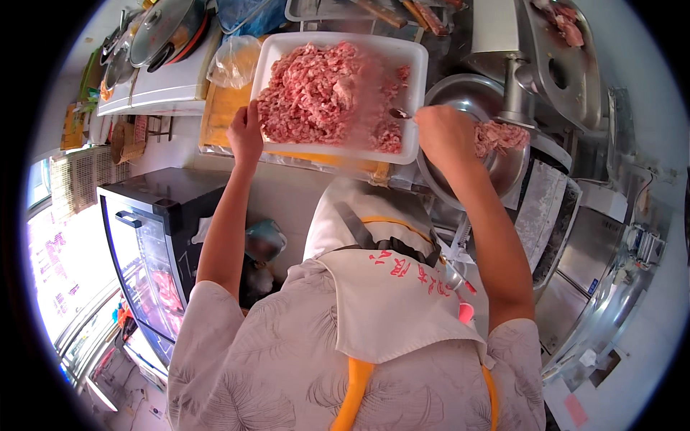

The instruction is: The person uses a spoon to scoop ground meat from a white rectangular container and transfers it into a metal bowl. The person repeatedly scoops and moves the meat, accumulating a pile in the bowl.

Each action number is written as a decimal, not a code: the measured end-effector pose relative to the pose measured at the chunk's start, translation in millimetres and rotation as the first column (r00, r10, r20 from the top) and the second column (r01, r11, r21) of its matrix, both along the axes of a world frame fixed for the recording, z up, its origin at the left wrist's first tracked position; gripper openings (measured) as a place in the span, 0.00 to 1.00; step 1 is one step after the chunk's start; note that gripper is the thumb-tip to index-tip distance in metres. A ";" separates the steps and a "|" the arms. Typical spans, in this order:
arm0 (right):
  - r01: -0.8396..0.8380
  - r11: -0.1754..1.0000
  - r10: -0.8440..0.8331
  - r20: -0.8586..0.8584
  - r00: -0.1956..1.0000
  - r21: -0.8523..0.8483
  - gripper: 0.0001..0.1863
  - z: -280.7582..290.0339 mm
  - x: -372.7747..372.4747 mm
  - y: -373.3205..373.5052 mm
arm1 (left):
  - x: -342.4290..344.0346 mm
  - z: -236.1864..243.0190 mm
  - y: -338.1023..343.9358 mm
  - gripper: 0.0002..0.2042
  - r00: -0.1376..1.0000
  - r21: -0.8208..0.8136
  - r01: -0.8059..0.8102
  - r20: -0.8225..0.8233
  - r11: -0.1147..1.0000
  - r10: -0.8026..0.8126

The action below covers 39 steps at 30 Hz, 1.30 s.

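My left hand (245, 131) grips the left rim of a white plastic tray (345, 37) heaped with pink minced meat (313, 93); a hazy band crosses the meat's right part. At the tray's right edge my right hand (443, 136) is closed on a small metal utensil, probably a spoon (398, 113), whose tip is over the tray. Just beyond that hand sits a steel bowl (454, 93), under a meat grinder's tube (514, 90), with strands of mince (503, 138) hanging at its outlet.
Behind the grinder's outlet is its steel feed pan (578, 86) with meat pieces. A wooden board (219, 111) lies under the tray, near a plastic bag (233, 61). Lidded pans (172, 29) stand upper left, a glass-door cabinet (151, 208) lower left, steel equipment (582, 251) at right.
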State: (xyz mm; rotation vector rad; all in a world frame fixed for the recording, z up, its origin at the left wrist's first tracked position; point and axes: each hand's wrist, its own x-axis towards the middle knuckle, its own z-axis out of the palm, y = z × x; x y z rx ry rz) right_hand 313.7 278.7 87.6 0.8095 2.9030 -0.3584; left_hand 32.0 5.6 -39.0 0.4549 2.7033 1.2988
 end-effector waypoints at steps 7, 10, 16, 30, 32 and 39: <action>-0.117 0.979 0.162 0.296 0.941 -0.164 0.08 -22.4 -43.5 13.4 | 3.0 0.9 4.1 0.19 0.999 0.019 -0.038 0.026 0.999 0.038; -0.105 0.916 0.234 0.304 0.924 -0.387 0.09 -36.5 -33.8 37.5 | 4.0 0.5 4.6 0.19 0.998 0.027 -0.051 0.022 0.998 0.051; 0.169 0.768 -0.061 0.192 0.979 -0.618 0.11 -47.4 -10.7 39.6 | 2.8 -0.3 4.0 0.18 0.999 0.019 -0.046 -0.003 0.999 0.046; 0.514 0.075 -0.419 0.441 0.794 -0.855 0.12 -45.2 39.7 45.4 | 5.6 9.3 6.7 0.20 0.999 0.018 -0.034 0.026 0.999 0.034; 0.478 -0.017 -0.443 0.435 0.784 -0.878 0.13 -47.1 46.2 43.8 | 4.0 5.6 4.5 0.20 1.000 0.005 -0.029 0.007 1.000 0.029; 0.344 -0.113 -0.564 0.346 0.750 -0.932 0.15 -18.9 55.9 35.4 | 0.3 -1.1 1.0 0.20 1.000 -0.012 -0.023 -0.015 1.000 0.022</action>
